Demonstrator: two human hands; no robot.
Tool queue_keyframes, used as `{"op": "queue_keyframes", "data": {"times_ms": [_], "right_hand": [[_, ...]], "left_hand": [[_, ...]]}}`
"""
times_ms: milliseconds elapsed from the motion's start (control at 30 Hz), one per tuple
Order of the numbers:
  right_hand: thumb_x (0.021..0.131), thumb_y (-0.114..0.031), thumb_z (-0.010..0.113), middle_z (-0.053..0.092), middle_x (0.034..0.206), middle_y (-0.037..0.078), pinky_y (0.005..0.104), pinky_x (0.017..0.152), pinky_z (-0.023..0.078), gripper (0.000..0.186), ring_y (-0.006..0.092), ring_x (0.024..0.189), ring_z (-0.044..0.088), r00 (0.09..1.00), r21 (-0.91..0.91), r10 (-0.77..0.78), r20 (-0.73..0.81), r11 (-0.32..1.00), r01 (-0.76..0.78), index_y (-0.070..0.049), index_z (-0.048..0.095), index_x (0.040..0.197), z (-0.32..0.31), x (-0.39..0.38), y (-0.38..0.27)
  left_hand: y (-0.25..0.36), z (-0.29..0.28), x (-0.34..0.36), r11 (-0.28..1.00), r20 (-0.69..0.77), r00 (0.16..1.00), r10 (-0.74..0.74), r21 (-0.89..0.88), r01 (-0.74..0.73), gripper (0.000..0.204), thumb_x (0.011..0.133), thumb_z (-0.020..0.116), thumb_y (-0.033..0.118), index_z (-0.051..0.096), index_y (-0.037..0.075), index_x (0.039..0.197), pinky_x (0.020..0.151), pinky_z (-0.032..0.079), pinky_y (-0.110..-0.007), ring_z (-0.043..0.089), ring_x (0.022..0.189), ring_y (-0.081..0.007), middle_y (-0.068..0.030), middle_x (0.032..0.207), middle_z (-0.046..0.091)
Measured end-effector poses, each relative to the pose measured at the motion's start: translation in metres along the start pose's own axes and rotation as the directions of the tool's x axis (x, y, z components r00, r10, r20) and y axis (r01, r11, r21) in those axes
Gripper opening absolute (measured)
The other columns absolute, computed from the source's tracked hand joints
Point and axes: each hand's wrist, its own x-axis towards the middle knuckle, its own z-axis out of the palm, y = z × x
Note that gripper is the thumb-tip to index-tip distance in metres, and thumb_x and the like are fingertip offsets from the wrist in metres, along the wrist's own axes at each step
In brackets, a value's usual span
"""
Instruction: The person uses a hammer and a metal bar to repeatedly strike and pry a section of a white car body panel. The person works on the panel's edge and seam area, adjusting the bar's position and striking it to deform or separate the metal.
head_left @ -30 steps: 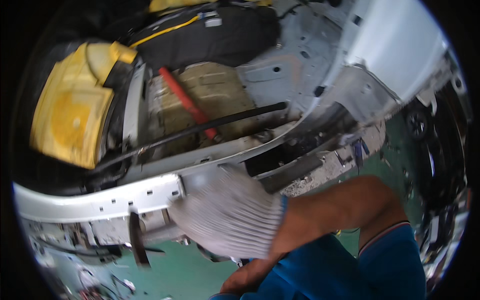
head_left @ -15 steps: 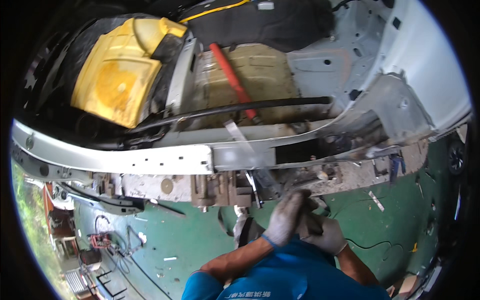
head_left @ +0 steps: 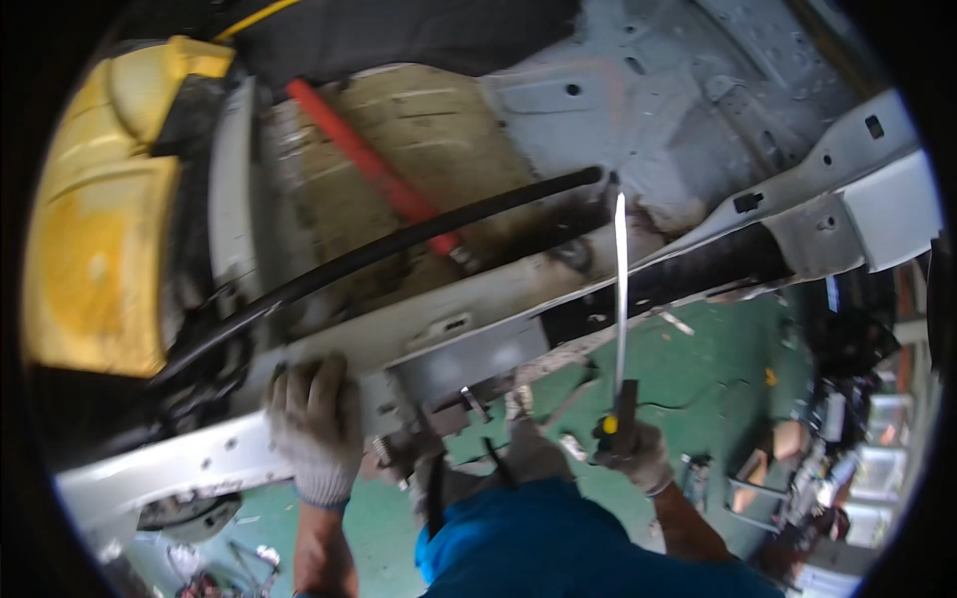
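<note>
My gloved left hand [head_left: 317,424] rests on the white car body sill [head_left: 214,444], with its fingers laid over the top and nothing grasped. To the right, my gloved right hand [head_left: 641,458] is closed round the black-and-yellow handle of a long tool with a straight silver blade [head_left: 621,289]. The blade points up and away from me, its tip in front of the bare grey floor panel [head_left: 558,125]. From this view I cannot tell whether it touches the body. Below the tool, a grey cut section of sill [head_left: 478,357] lies between my hands.
A black bar [head_left: 429,224] runs along the inside of the sill. Beyond it lie a red tube [head_left: 364,164] and a stained yellow plastic cover [head_left: 100,269]. Boxes [head_left: 763,463] and assorted parts stand on the green floor [head_left: 718,349] at the right.
My hands, formerly together in front of me, have parted. The left is now on the sill; the right holds the long tool up. My view has shifted right and turned.
</note>
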Motion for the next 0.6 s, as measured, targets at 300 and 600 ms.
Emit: {"op": "queue_keyframes", "data": {"times_ms": [300, 600], "right_hand": [[0.08, -0.018, 0.097, 0.081, 0.099, 0.006, 0.0288, 0.08, 0.06, 0.044, 0.0079, 0.087, 0.071, 0.853, -0.306, 0.504, -0.134, 0.798, -0.519, -0.003, 0.08, 0.117, 0.036, -0.051, 0.01], [0.083, -0.027, 0.095, 0.075, 0.089, 0.003, 0.03, 0.074, 0.055, 0.045, 0.0071, 0.079, 0.064, 0.745, -0.268, 0.649, -0.154, 0.698, -0.664, -0.005, 0.077, 0.118, 0.073, -0.03, 0.023]], "left_hand": [[-0.01, 0.011, 0.017, 0.979, 0.071, 0.98, 0.188, 0.06, -0.193, 0.032, 0.1, 0.077, 0.039, 0.072, 0.014, 0.119, 0.069, 0.054, -0.051, 0.068, 0.085, -0.033, -0.0086, 0.105, 0.07], [-0.005, 0.004, 0.033, 0.973, 0.136, 0.965, 0.225, 0.025, -0.23, 0.029, 0.103, 0.074, 0.03, 0.071, 0.01, 0.123, 0.077, 0.059, -0.052, 0.068, 0.086, -0.0333, -0.0095, 0.104, 0.068]]}}
